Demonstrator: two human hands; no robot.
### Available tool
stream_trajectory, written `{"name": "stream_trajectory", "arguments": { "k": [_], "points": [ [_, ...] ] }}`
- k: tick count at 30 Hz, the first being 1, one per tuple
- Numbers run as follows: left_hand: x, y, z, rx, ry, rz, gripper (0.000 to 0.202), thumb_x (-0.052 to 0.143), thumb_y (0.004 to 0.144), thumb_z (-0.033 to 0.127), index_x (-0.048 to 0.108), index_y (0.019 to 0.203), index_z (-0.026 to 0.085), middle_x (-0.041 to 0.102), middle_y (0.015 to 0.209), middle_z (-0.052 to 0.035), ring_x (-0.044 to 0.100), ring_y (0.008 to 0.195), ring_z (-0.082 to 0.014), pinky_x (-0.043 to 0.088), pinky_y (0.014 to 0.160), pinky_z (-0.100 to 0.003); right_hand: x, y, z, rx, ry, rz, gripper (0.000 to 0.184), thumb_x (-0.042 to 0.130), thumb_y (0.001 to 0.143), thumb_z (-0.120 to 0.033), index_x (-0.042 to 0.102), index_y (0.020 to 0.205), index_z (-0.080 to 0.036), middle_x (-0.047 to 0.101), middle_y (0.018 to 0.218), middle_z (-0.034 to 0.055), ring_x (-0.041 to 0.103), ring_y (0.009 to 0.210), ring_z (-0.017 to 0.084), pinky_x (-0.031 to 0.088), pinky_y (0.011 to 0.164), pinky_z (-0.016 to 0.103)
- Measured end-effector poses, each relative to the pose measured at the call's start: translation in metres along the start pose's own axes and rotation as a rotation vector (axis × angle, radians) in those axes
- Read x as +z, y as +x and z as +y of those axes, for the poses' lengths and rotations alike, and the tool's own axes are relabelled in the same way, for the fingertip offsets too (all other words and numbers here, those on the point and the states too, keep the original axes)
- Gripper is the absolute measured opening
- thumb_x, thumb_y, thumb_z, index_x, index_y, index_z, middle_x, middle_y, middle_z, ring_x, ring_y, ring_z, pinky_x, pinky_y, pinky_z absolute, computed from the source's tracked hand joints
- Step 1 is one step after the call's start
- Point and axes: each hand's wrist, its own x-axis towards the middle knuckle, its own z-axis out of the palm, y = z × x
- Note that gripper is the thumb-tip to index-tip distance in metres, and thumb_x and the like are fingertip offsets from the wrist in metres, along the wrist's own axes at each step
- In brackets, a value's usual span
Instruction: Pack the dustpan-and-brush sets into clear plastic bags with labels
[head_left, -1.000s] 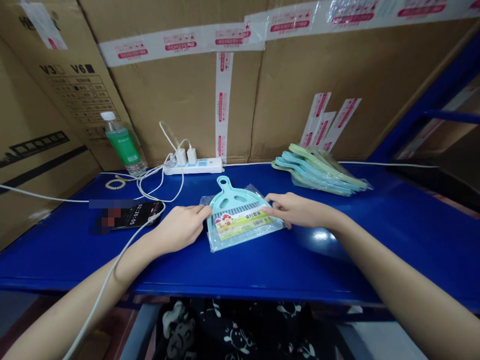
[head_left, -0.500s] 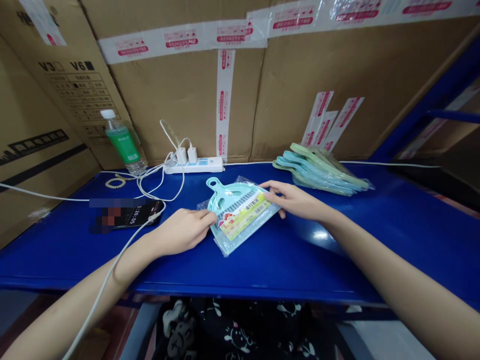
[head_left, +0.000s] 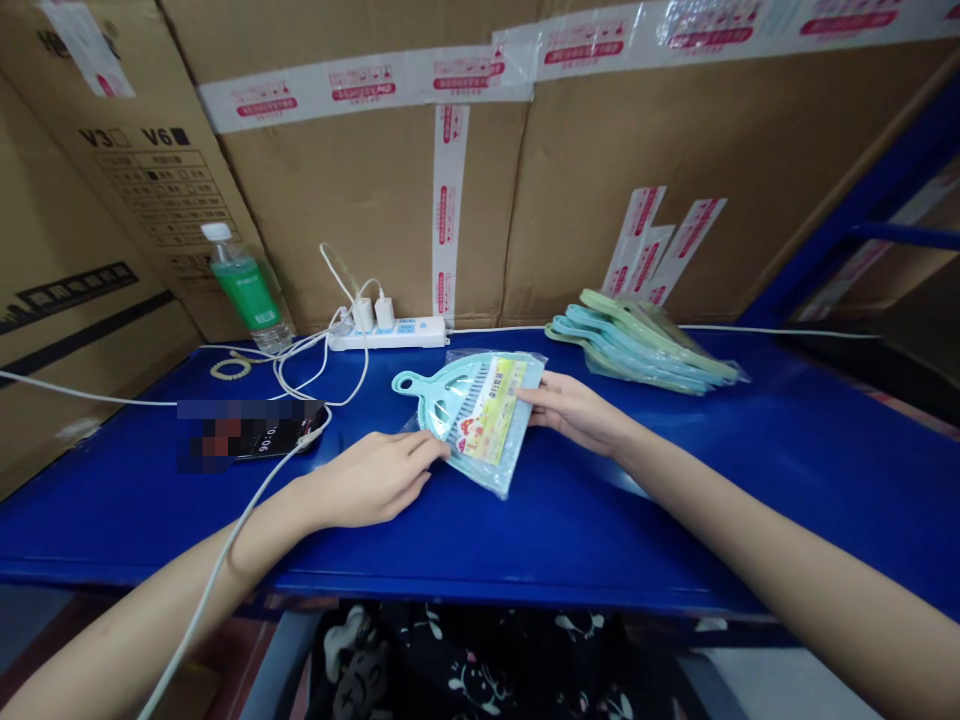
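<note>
A light-blue dustpan (head_left: 439, 400) with a brush, wrapped in clear plastic with a yellow label (head_left: 491, 415), is between my hands over the blue table. Its looped handle points to the left. My right hand (head_left: 566, 410) grips the wide right edge, the thumb on top near the label. My left hand (head_left: 382, 475) is closed at the lower left edge, its fingertips pinching the wrapped side. Behind to the right lies a pile of wrapped dustpans (head_left: 645, 340) in pale green and blue.
At the back stands a white power strip (head_left: 390, 333) with chargers and looping cables. A bottle with a green label (head_left: 251, 290) is left of it. A phone (head_left: 281, 435) lies on the table (head_left: 600, 540) at left; its cable crosses my left forearm. Cardboard boxes (head_left: 352, 200) rise behind.
The dustpan has turned, so its handle now points more to the left and its wide edge faces more to the right. Both hands have stayed at its edges, shifting slightly.
</note>
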Motion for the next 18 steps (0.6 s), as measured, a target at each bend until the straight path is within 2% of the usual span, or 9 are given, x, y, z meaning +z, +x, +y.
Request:
{"name": "stream_trajectory", "arguments": {
  "k": [2, 5, 7, 10, 14, 18],
  "points": [
    [0.001, 0.000, 0.001, 0.014, -0.024, 0.002, 0.027, 0.037, 0.092, 0.012, 0.045, 0.117, 0.017, 0.063, 0.104, -0.0081, 0.064, 0.083, -0.0177, 0.051, 0.071, -0.030, 0.002, -0.001, 0.001, 0.003, 0.006, -0.057, 0.031, 0.058, 0.084, -0.017, 0.057, 0.115, -0.018, 0.067, 0.120, 0.0120, 0.065, 0.106, 0.022, 0.054, 0.092, 0.039],
    [0.001, 0.001, 0.001, 0.024, -0.063, -0.014, 0.033, 0.037, 0.092, 0.011, 0.044, 0.123, 0.016, 0.062, 0.110, -0.0098, 0.064, 0.091, -0.0186, 0.052, 0.074, -0.031, 0.004, -0.003, 0.001, 0.009, 0.012, -0.096, 0.047, 0.064, 0.079, -0.017, 0.050, 0.124, -0.021, 0.065, 0.123, 0.0109, 0.064, 0.108, 0.023, 0.057, 0.088, 0.039],
    [0.001, 0.001, 0.001, 0.026, -0.078, -0.016, 0.034, 0.037, 0.092, 0.012, 0.044, 0.125, 0.017, 0.062, 0.113, -0.0103, 0.064, 0.094, -0.0190, 0.052, 0.076, -0.031, 0.005, -0.005, 0.001, 0.009, 0.001, -0.102, 0.056, 0.066, 0.077, -0.017, 0.045, 0.128, -0.022, 0.064, 0.126, 0.0111, 0.064, 0.109, 0.024, 0.058, 0.086, 0.039],
    [0.001, 0.001, 0.001, 0.024, -0.067, -0.003, 0.035, 0.036, 0.092, 0.013, 0.045, 0.125, 0.018, 0.063, 0.111, -0.0093, 0.064, 0.093, -0.0187, 0.053, 0.076, -0.031, 0.005, -0.005, 0.000, -0.006, -0.022, -0.088, 0.059, 0.066, 0.076, -0.017, 0.041, 0.129, -0.023, 0.062, 0.128, 0.0115, 0.062, 0.112, 0.024, 0.057, 0.088, 0.040],
    [0.002, 0.001, -0.005, -0.092, 0.040, 0.034, 0.036, 0.035, 0.092, 0.014, 0.047, 0.126, 0.018, 0.066, 0.100, -0.0072, 0.066, 0.085, -0.0183, 0.053, 0.074, -0.031, 0.003, -0.005, -0.002, -0.026, -0.055, -0.054, 0.058, 0.062, 0.076, -0.014, 0.039, 0.129, -0.023, 0.060, 0.130, 0.0120, 0.061, 0.114, 0.026, 0.056, 0.089, 0.041],
    [0.003, 0.001, -0.012, -0.219, 0.155, 0.057, 0.034, 0.038, 0.091, 0.014, 0.050, 0.122, 0.019, 0.066, 0.106, -0.0077, 0.067, 0.085, -0.0199, 0.053, 0.072, -0.031, 0.001, -0.006, -0.006, 0.051, -0.097, -0.010, 0.055, 0.053, 0.079, -0.009, 0.038, 0.131, -0.020, 0.064, 0.124, 0.0133, 0.065, 0.108, 0.025, 0.055, 0.090, 0.042]
  ]
}}
